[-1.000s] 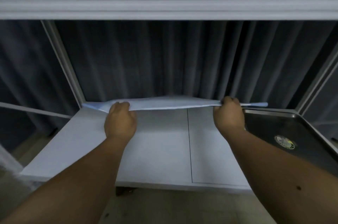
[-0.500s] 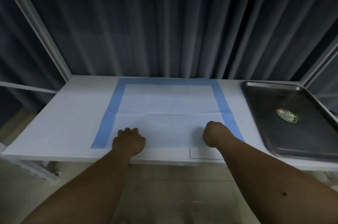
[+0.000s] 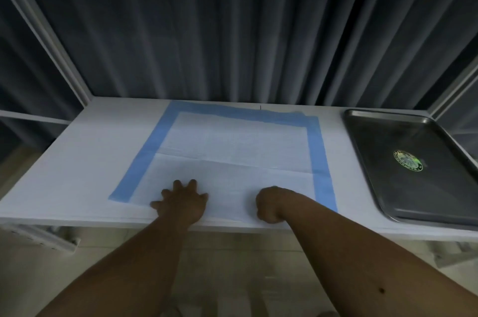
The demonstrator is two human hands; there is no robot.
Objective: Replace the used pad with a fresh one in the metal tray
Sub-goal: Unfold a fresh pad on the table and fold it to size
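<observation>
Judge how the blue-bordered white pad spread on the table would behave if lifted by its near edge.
The blue-bordered white pad is probably floppy: it lies flat with fold creases and looks thin. It likely weighs little for its spread, so it may drift or fold over. The left hand rests spread on it; the right hand is curled at its near edge.

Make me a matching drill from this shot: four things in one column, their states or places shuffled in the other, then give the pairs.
Things:
1. pad
2. metal tray
3. left hand
4. right hand

States or places:
A. fingers spread, resting flat on the pad near its front edge
B. lies unfolded on the white table, blue border showing
C. fingers curled into a fist at the pad's front edge
D. sits at the right end of the table, holding only a round sticker

Pairs: 1-B, 2-D, 3-A, 4-C
</observation>
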